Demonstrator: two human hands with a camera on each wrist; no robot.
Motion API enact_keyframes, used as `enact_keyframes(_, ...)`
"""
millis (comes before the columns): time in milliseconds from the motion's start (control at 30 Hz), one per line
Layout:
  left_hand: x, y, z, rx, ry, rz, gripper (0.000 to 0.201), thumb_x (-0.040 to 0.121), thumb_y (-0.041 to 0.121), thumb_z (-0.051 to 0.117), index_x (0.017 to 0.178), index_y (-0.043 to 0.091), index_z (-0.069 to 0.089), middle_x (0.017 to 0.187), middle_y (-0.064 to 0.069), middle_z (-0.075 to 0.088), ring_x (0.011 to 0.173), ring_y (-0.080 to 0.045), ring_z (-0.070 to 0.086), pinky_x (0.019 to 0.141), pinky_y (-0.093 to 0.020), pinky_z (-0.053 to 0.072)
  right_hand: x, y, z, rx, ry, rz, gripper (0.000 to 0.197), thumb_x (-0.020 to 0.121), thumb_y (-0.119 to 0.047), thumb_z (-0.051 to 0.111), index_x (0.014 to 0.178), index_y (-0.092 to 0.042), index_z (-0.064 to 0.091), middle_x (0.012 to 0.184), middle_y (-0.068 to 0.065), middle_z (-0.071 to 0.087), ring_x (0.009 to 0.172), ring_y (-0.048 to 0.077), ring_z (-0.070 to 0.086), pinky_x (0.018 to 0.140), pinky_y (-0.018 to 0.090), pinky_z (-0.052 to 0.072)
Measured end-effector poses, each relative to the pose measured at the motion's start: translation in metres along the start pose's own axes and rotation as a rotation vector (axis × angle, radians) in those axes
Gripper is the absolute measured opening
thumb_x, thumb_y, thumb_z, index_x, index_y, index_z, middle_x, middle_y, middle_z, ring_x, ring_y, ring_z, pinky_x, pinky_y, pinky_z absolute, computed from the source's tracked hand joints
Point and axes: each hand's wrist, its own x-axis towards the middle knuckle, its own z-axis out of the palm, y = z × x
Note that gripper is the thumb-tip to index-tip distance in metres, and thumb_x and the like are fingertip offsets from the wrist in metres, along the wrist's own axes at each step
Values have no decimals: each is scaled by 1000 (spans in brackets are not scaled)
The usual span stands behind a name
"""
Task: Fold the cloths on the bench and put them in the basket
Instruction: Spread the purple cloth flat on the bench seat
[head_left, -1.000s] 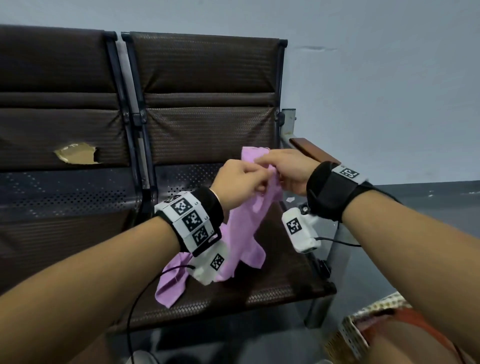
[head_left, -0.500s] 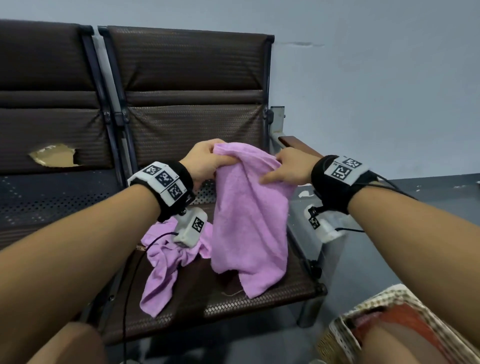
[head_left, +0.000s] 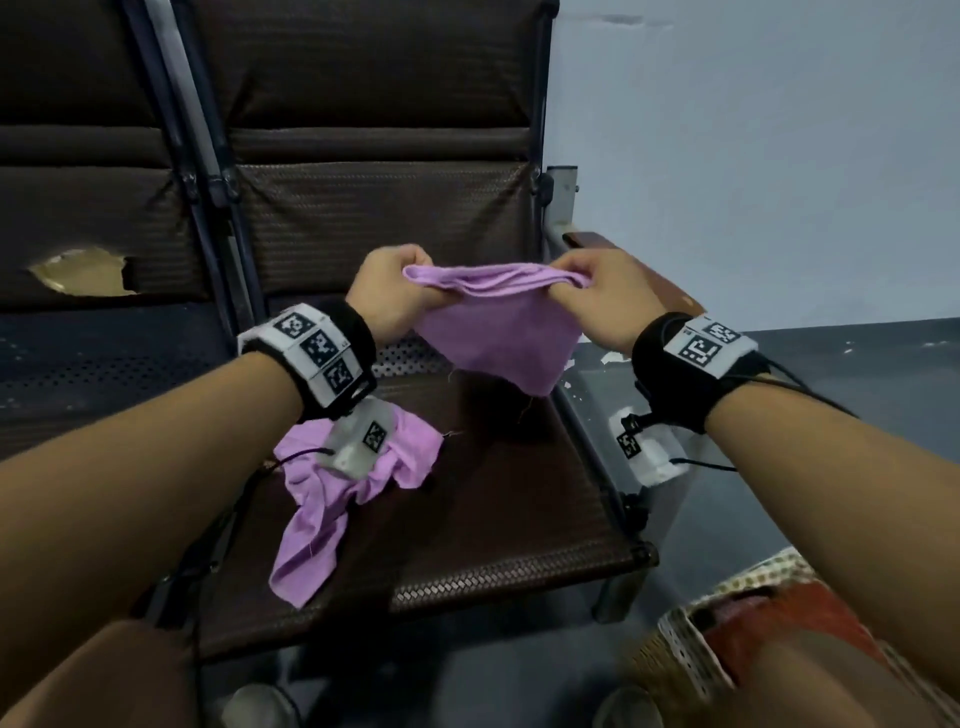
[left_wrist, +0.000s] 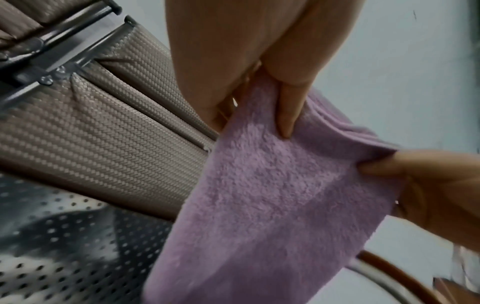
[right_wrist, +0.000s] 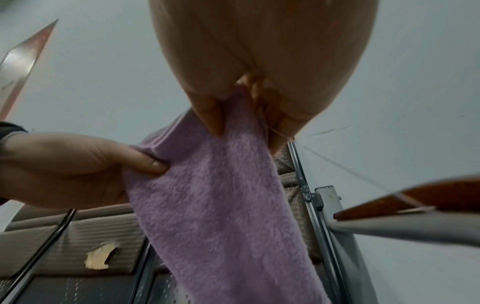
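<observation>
A purple cloth (head_left: 498, 332) hangs doubled over in the air above the brown bench seat (head_left: 498, 499). My left hand (head_left: 395, 296) pinches its top left corner and my right hand (head_left: 592, 296) pinches its top right corner, so the folded top edge stretches between them. The left wrist view shows the cloth (left_wrist: 272, 205) under my thumb, and the right wrist view shows the cloth (right_wrist: 221, 205) the same way. A second purple cloth (head_left: 337, 499) lies crumpled on the seat's left part, partly hidden by my left wrist camera. The woven basket (head_left: 685, 654) stands on the floor at lower right.
The bench has a torn backrest (head_left: 78, 270) on the neighbouring left seat and a wooden armrest (head_left: 670, 291) at the right end. A grey wall rises behind. Something red and patterned lies in the basket. My knees show at the bottom edge.
The held cloth hung long from my hands half a second ago; now it is doubled and shorter, with both hands spread apart along its top edge. The view has tilted down.
</observation>
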Motion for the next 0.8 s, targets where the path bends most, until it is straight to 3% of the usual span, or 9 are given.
enact_keyframes(167, -66, -59, 15, 415, -542, -184, 23, 86, 12, 73, 72, 16, 55, 64, 2, 52, 59, -11, 46, 53, -23, 36, -55, 38, 34, -217, -651, 157, 11, 95, -13, 57, 90, -18, 65, 86, 7, 66, 79, 20, 60, 74, 34, 48)
enact_keyframes(267, -97, -78, 21, 282, -801, -426, 17, 89, 1, 68, 90, 13, 56, 71, 0, 57, 53, -7, 58, 46, -16, 45, -87, 59, 53, -15, -934, 409, 6, 97, -13, 61, 97, -9, 66, 85, 12, 57, 78, 23, 57, 68, 32, 55)
enact_keyframes(333, -107, -84, 23, 126, -850, -636, 20, 89, -4, 64, 102, 10, 59, 84, -8, 66, 64, -14, 68, 50, -23, 54, -97, 68, 60, 160, -1003, 560, 6, 96, -9, 62, 97, -5, 67, 82, 9, 62, 71, 19, 62, 62, 27, 58)
enact_keyframes(433, -101, -92, 24, 81, -774, -730, 17, 87, -1, 59, 103, 6, 63, 87, -12, 66, 68, -19, 67, 51, -25, 56, -95, 77, 69, 333, -934, 679, 8, 92, -3, 62, 90, -8, 69, 72, 0, 70, 63, 11, 67, 56, 23, 56)
enact_keyframes(533, -87, -107, 31, 81, -520, -681, 9, 88, 7, 61, 96, 10, 62, 86, -7, 60, 65, -15, 57, 42, -18, 45, -80, 88, 90, 389, -614, 736, 14, 88, -2, 59, 93, -10, 69, 78, 2, 68, 70, 13, 64, 54, 22, 52)
enact_keyframes(633, -69, -129, 40, 146, -250, -562, 14, 93, 17, 59, 102, 10, 66, 95, -10, 66, 77, -22, 61, 55, -24, 49, -65, 104, 113, 336, -298, 669, 11, 89, -5, 60, 87, -8, 70, 77, 6, 65, 68, 19, 60, 53, 24, 48)
enact_keyframes(667, -64, -135, 43, 149, -180, -555, 16, 94, 19, 59, 104, 9, 67, 97, -12, 67, 82, -26, 63, 64, -30, 55, -59, 110, 119, 274, -246, 628, 10, 89, -7, 61, 88, -7, 71, 79, 8, 67, 71, 22, 61, 58, 28, 50)
enact_keyframes(733, -56, -143, 48, 88, -82, -598, 20, 92, 23, 63, 108, 11, 64, 106, -15, 67, 97, -31, 65, 88, -44, 57, -49, 120, 128, 173, -198, 595, 21, 91, -13, 61, 108, -6, 71, 101, 11, 72, 91, 26, 67, 83, 37, 57)
enact_keyframes(800, -56, -148, 54, 150, -51, -560, 36, 87, 26, 70, 119, 14, 57, 112, -8, 66, 104, -28, 64, 95, -41, 53, -44, 121, 131, 93, -207, 563, 42, 92, -22, 63, 132, -9, 58, 124, 9, 66, 112, 25, 64, 102, 40, 50)
